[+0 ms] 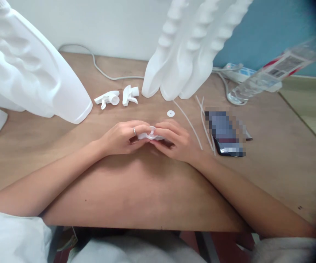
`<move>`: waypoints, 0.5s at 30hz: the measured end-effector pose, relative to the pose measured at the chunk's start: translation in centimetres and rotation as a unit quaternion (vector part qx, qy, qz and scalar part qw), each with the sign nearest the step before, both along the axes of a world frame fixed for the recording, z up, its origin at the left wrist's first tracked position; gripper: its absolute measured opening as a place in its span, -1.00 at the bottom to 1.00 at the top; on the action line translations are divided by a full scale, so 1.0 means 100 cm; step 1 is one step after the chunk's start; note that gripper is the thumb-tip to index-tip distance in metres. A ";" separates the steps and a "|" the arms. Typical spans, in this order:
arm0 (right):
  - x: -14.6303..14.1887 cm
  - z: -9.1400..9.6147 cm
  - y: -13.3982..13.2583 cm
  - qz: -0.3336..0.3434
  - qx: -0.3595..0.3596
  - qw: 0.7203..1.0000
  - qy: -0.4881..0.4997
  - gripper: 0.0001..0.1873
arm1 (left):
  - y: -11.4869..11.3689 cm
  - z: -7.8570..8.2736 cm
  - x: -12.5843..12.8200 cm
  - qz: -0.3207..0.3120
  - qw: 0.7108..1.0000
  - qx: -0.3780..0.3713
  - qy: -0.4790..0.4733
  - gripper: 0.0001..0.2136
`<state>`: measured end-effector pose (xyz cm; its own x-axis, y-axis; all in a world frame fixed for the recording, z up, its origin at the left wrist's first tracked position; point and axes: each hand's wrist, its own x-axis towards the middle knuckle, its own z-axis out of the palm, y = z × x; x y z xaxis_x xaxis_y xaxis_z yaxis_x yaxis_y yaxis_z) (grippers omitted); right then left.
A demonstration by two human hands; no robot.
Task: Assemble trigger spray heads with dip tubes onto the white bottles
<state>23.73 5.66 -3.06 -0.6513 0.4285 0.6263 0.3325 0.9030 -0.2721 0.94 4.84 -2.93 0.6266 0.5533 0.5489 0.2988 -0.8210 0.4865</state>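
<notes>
Close together over the middle of the table, my left hand point(123, 138) and my right hand point(174, 141) both grip one white trigger spray head point(151, 133). Fingers cover much of it, so its full shape is hidden. My left hand wears a ring and pinches the left side; my right thumb and fingers close on the other side. Beyond my left hand lie two more white trigger spray heads, one on the left point(108, 99) and one on the right point(130, 95). A small white washer point(170, 113) rests just past my right hand.
White bottles stand at the left point(48, 73) and back centre point(174, 78). Thin white tubes point(189, 124) lie near a phone point(226, 133) at the right. Behind are a clear water bottle point(267, 76), a power strip point(240, 73) and a grey cable point(97, 67).
</notes>
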 end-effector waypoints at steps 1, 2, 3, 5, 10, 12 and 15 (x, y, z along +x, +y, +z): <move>0.000 0.000 0.000 0.002 -0.002 1.000 0.000 -0.72 | 0.000 0.000 0.000 -0.006 1.000 -0.002 -0.001 -0.79; 0.000 0.001 0.000 0.004 -0.005 1.000 0.002 -0.73 | 0.001 0.001 0.000 -0.012 1.000 -0.004 -0.001 -0.79; 0.000 0.001 0.000 0.007 -0.009 1.000 0.005 -0.73 | 0.001 0.001 0.000 -0.016 1.000 -0.007 0.001 -0.79; 0.001 0.001 0.000 0.012 -0.018 1.000 0.012 -0.75 | 0.001 0.002 0.000 -0.016 1.000 -0.011 0.007 -0.80; 0.001 -0.003 0.002 0.021 -0.023 0.999 0.004 -0.75 | 0.003 0.003 0.000 -0.016 1.000 -0.008 0.007 -0.83; 0.001 -0.003 0.002 0.023 -0.011 1.000 0.004 -0.75 | 0.003 0.004 0.000 -0.026 1.000 -0.013 0.001 -0.83; -0.002 -0.003 0.001 0.020 0.003 1.000 0.008 -0.75 | 0.003 0.005 0.001 -0.038 0.999 -0.011 -0.007 -0.83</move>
<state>23.57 5.72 -3.34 -0.6574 0.3987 0.6394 0.2919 0.9170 -0.2717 1.02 5.17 -2.38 0.6599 0.5168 0.5454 0.2291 -0.8297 0.5091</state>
